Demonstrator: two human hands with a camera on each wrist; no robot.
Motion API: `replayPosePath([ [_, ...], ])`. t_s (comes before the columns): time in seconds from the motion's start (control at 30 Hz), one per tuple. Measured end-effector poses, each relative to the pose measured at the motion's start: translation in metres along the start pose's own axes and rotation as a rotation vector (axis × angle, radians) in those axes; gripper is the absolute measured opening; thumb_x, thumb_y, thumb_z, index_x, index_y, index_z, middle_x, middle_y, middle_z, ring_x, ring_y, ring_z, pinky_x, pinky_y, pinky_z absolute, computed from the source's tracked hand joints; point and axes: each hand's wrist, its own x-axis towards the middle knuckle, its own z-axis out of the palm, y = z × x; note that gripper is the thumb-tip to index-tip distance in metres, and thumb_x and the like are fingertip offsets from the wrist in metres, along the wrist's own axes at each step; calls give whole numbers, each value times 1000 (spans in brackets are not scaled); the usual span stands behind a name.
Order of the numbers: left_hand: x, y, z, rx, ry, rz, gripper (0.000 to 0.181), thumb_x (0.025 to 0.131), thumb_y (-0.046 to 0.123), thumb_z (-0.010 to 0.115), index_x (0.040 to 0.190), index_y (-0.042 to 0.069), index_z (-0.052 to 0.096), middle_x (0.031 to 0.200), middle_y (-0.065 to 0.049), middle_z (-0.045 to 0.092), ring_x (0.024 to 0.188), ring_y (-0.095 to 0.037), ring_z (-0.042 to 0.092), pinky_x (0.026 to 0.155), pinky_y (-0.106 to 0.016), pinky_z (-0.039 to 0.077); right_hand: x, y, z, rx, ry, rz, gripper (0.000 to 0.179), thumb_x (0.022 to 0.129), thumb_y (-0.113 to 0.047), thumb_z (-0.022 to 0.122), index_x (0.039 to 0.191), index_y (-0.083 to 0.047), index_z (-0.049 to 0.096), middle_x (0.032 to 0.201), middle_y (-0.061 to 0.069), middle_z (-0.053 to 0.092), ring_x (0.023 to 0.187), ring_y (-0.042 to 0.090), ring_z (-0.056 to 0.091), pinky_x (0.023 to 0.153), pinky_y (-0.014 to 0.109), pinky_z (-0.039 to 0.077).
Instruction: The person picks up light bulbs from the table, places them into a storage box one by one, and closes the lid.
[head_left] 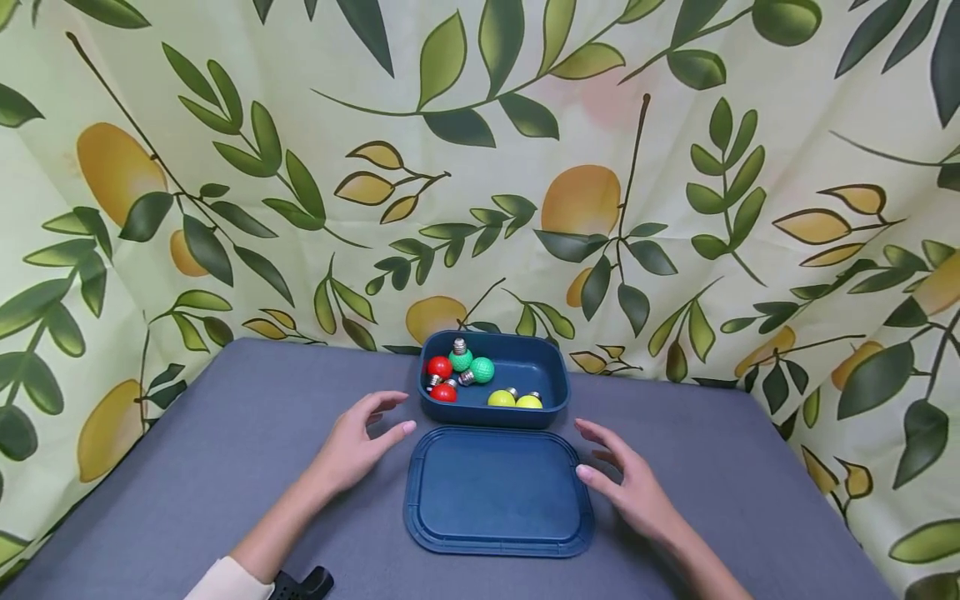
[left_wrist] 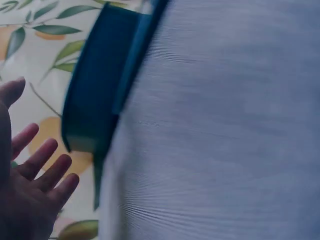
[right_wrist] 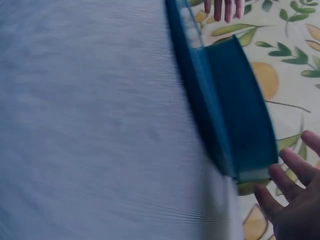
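Note:
A dark blue rectangular box [head_left: 495, 415] stands at the back of the table, its top uncovered. Inside it lie small bulb-shaped pieces with metal screw bases: two red bulbs [head_left: 439, 367], two green bulbs [head_left: 482, 370] and two yellow bulbs [head_left: 501, 398]. Flat in front of the box is its blue lid [head_left: 498, 492]. My left hand [head_left: 358, 446] hovers left of the lid and box, fingers relaxed and holding nothing. On the other side, my right hand [head_left: 626, 482] is beside the lid's right edge, fingers loosely bent, also without anything in it. Both wrist views show the hands with spread fingers.
A grey cloth [head_left: 187, 467] covers the table. Behind and along both sides hangs a curtain [head_left: 480, 192] printed with leaves and fruit, close behind the box. A black strap [head_left: 303, 583] shows at the left wrist by a light sleeve [head_left: 228, 582].

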Motion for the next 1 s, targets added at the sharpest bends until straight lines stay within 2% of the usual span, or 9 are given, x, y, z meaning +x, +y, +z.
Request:
replayPosePath([
  [0.13, -10, -10, 6, -20, -37, -31, 56, 92, 35, 74, 140, 12, 57, 140, -9, 60, 132, -30, 57, 111, -52, 46, -2, 7, 9, 19, -19, 43, 56, 98, -22, 66, 149, -11, 47, 150, 12, 54, 136, 34, 52, 106, 57, 47],
  [0.2, -12, -13, 9, -32, -53, -25, 59, 91, 38, 74, 141, 13, 56, 143, -9, 59, 134, -31, 55, 112, -52, 45, -5, 12, 11, 3, -16, 56, 58, 97, -23, 66, 150, -10, 46, 150, 12, 53, 136, 35, 53, 107, 51, 49],
  [0.33, -15, -22, 13, 12, -58, 20, 62, 89, 40, 76, 143, 16, 54, 145, -8, 58, 136, -31, 54, 113, -55, 43, -11, 24, 12, -30, -14, 40, 64, 94, -24, 70, 151, -12, 45, 151, 9, 53, 136, 16, 52, 108, 24, 45],
  [0.4, -15, -27, 13, 56, -54, 51, 65, 88, 41, 77, 144, 17, 54, 145, -7, 58, 136, -30, 54, 113, -57, 42, -13, 29, 12, -63, -12, 17, 69, 90, -26, 74, 152, -13, 45, 150, 8, 54, 135, 7, 49, 107, 18, 41],
  [0.5, -16, -31, 11, 138, -82, 93, 71, 85, 47, 78, 145, 19, 53, 146, -6, 58, 137, -31, 53, 112, -59, 42, -15, 35, 13, -143, -8, -19, 78, 84, -33, 81, 152, -18, 46, 150, 6, 55, 135, 9, 49, 107, 33, 45],
  [0.6, -18, -34, 9, 225, -132, 134, 80, 80, 57, 79, 147, 22, 51, 148, -9, 56, 139, -37, 50, 112, -62, 40, -14, 37, 14, -226, -25, -34, 83, 80, -40, 83, 152, -22, 46, 150, 1, 56, 135, 21, 53, 104, 53, 46],
  [0.67, -19, -35, 7, 270, -161, 145, 86, 76, 62, 79, 148, 24, 50, 150, -12, 55, 141, -44, 47, 111, -65, 39, -12, 37, 15, -234, -54, -39, 84, 80, -43, 82, 153, -23, 45, 150, 2, 56, 134, 29, 54, 102, 61, 46],
  [0.83, -21, -39, 6, 313, -247, 159, 103, 67, 73, 80, 152, 27, 45, 156, -14, 48, 147, -49, 36, 113, -71, 32, -8, 40, 12, -234, -137, -63, 99, 72, -52, 86, 155, -23, 42, 153, 11, 52, 136, 40, 52, 101, 68, 45],
  [1.0, -19, -41, 7, 357, -320, 253, 120, 55, 82, 80, 155, 31, 40, 158, -7, 46, 151, -39, 35, 117, -70, 26, -8, 44, 5, -252, -216, -137, 118, 58, -62, 91, 156, -23, 39, 157, 13, 46, 141, 41, 46, 102, 69, 43],
])
